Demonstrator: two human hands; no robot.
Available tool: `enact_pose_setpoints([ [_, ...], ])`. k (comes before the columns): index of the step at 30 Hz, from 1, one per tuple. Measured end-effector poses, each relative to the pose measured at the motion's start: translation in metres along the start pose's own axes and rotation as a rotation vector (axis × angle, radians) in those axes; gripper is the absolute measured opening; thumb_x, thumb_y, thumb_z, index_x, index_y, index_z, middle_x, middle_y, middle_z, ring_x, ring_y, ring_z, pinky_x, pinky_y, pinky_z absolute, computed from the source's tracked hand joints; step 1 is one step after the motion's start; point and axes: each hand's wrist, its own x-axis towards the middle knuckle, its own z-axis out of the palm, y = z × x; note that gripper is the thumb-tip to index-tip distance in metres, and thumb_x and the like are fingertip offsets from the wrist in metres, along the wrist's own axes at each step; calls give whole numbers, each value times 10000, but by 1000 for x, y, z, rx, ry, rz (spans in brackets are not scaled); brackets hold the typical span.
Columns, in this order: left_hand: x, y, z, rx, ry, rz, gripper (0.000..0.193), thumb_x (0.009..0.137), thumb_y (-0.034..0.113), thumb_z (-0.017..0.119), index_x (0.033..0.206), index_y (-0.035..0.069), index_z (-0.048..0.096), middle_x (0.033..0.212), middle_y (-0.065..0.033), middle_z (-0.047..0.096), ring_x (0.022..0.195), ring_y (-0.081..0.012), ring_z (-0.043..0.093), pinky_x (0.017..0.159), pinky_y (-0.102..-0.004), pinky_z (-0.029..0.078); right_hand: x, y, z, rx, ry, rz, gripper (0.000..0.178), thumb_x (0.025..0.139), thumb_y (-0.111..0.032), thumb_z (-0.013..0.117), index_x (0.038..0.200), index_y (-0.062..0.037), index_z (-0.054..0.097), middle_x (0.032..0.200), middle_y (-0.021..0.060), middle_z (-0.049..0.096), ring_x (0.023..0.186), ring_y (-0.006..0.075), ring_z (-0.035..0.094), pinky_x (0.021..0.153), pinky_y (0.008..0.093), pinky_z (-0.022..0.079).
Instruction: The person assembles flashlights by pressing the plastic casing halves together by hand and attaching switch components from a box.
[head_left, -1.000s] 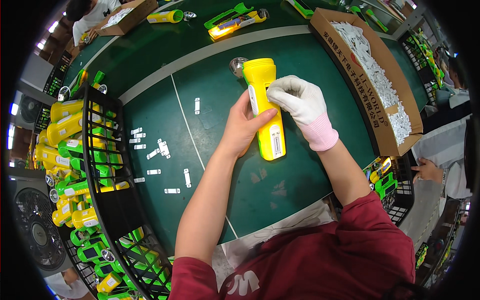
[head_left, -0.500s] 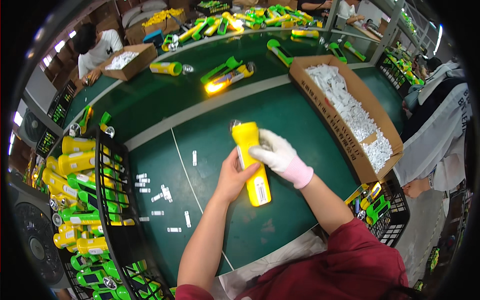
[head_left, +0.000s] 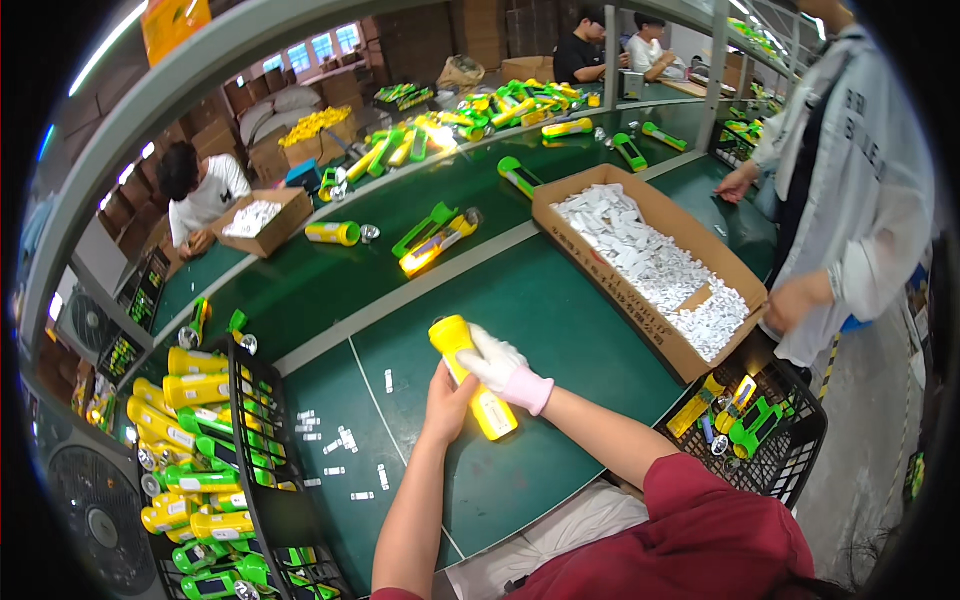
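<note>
A yellow flashlight is held between my two hands above the green worktable, its wide head pointing up and to the left. My bare left hand wraps the left side of the body, thumb across it. On my right hand is a white glove with a pink cuff; its fingers close round the upper right side of the same flashlight. Part of the barrel is hidden behind the hands. Left of my left forearm, several small white pieces with dark marks lie scattered on the table.
A black crate full of yellow and green flashlights stands at the left. At the right are a cardboard box of small white pieces and a black basket with green and yellow parts. Beyond runs a belt carrying flashlights. A co-worker stands at the right.
The view has tilted up, showing more of the room. Both hands keep hold of the flashlight, and its silvery end piece no longer shows. The co-worker at right now appears beside the box.
</note>
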Motion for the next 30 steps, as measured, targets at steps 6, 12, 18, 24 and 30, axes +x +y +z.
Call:
enact_pose_setpoints([
  [6, -18, 59, 28, 278, -142, 87, 451, 807, 67, 611, 1207, 20, 409, 1096, -69, 540, 995, -148, 538, 874, -288, 430, -29, -36, -29, 186, 67, -291, 571, 823, -301, 524, 1302, -52, 338, 1097, 217, 562, 992, 386, 546, 843, 406, 437],
  [12, -63, 99, 83, 421, -127, 147, 416, 775, 76, 616, 1146, 16, 438, 1027, -61, 557, 925, -122, 543, 826, -271, 438, -88, -77, -51, 270, 237, -325, 541, 833, -274, 528, 1284, -25, 361, 1070, 218, 569, 960, 379, 563, 814, 395, 448],
  [18, -131, 110, 131, 642, 105, 271, 359, 761, 118, 635, 1060, 4, 474, 877, -113, 613, 787, -175, 604, 711, -307, 476, -143, -97, -62, 515, 190, -398, 460, 872, -210, 491, 1270, -5, 387, 1047, 176, 586, 947, 272, 590, 838, 325, 436],
  [24, -195, 107, 128, 640, 268, 258, 509, 734, 172, 662, 1162, 13, 437, 965, -177, 620, 919, -315, 614, 788, -357, 464, -180, -112, -47, 568, -23, -453, 500, 857, -212, 515, 1269, 38, 380, 1097, 179, 567, 1011, 232, 566, 875, 310, 419],
  [30, -238, 82, 115, 629, 364, 152, 488, 766, 189, 664, 1158, 8, 437, 1016, -135, 582, 967, -191, 567, 830, -320, 443, -204, -70, -1, 580, -127, -336, 565, 868, -322, 530, 1276, 35, 370, 1181, 151, 522, 1065, 217, 526, 910, 322, 407],
])
